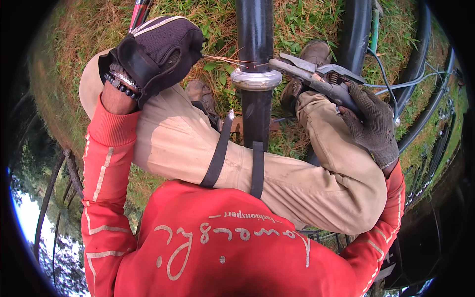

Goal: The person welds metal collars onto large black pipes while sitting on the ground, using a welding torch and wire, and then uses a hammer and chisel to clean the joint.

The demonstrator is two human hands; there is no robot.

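Observation:
My left hand (158, 57), in a dark glove, is curled closed on thin copper wires (217, 57) that stretch to a black pipe (255, 27). A shiny metal ring (256, 79) encircles the pipe just below them. My right hand (368, 121), in a greyish knit glove, grips metal pliers (326, 84). Their jaws reach the pipe's right side, just above the ring, beside the wires. The pipe runs down between my khaki-trousered legs (316, 188), where black straps (257, 168) lie over the trousers.
More thick black pipes (351, 34) curve along the right, with grey cables (420, 79) and a green rod (374, 29). A red and black object (138, 15) sticks out behind my left hand. Grass (302, 20) covers the ground, and dark branches (59, 173) show at the lower left.

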